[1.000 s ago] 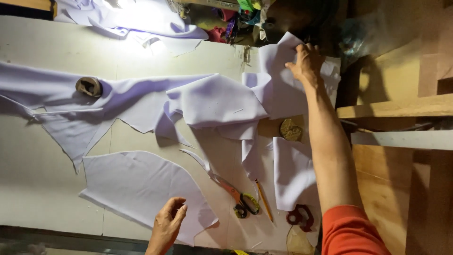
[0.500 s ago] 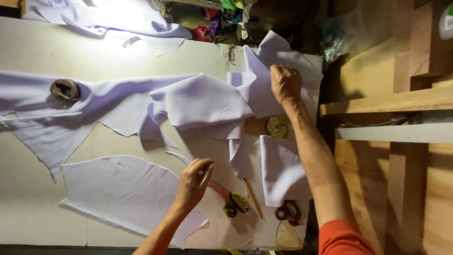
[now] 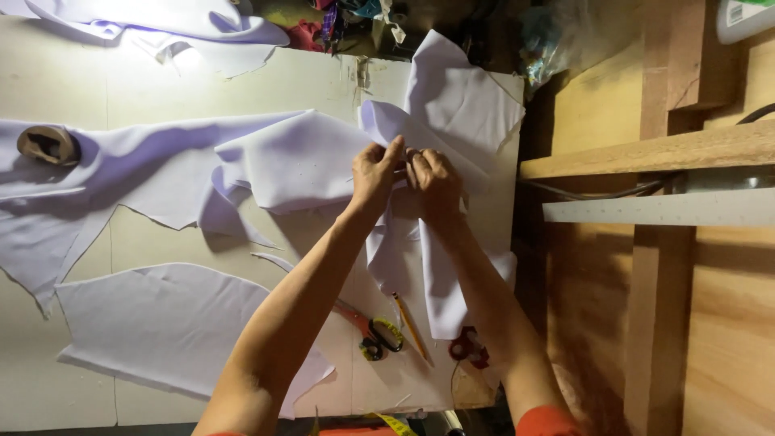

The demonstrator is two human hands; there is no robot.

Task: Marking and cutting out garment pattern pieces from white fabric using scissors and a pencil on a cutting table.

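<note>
Two bare hands are meeting over a sheet of pale lilac fabric [image 3: 291, 165] on a cream cutting table [image 3: 145, 81]. The left hand [image 3: 373, 171] is pinching a raised fold of the cloth between thumb and fingertips, and the right hand [image 3: 436, 179], touching it, is curling its fingers into the same bunched fold. Beyond the fingertips, a stiffer lilac panel [image 3: 460, 93] is lying against the table's far corner. A cut lilac piece [image 3: 161, 331] is lying flat well back from the left hand's fingers, beside the forearm. Behind the right hand's fingers, near the wrist, a narrow strip of the same cloth [image 3: 440, 282] is hanging toward the table edge. Close to it are lying scissors with yellow-and-black handles [image 3: 375, 333], a pencil [image 3: 410, 324] and red-handled scissors [image 3: 468, 345]. Far out from the left fingers, a round brown weight [image 3: 47, 145] is pinning the fabric's other end. A clear plastic bag [image 3: 557, 36] is slumping beyond the right fingers, above a wooden shelf [image 3: 654, 153]. A white label on a pale box [image 3: 743, 18], at the upper corner, is too small to make out.
</note>
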